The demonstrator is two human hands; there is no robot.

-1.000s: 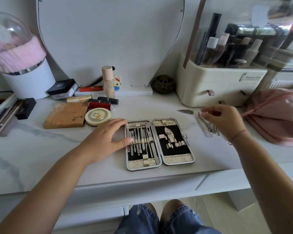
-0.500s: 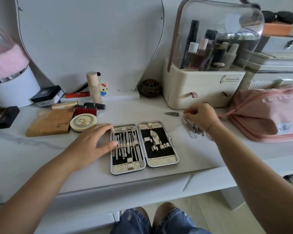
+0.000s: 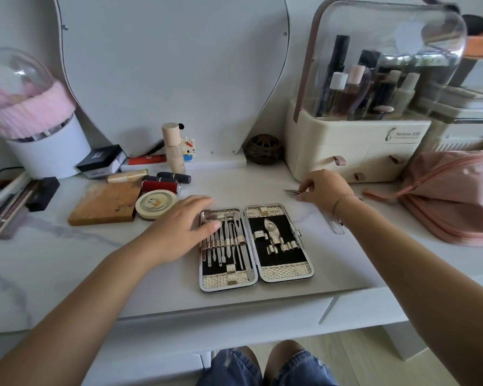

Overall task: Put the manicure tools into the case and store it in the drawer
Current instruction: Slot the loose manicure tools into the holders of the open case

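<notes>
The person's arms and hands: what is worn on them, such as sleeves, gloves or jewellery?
No sleeves or gloves show: the left forearm and the right forearm are bare. The right hand has a thin bracelet at its wrist. The left hand shows no ring or watch.

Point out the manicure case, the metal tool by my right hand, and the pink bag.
manicure case [image 3: 285,260]: head view, right half's black lining.
metal tool [image 3: 290,192]: head view, pointed tip.
pink bag [image 3: 452,199]: head view, side panel.
</notes>
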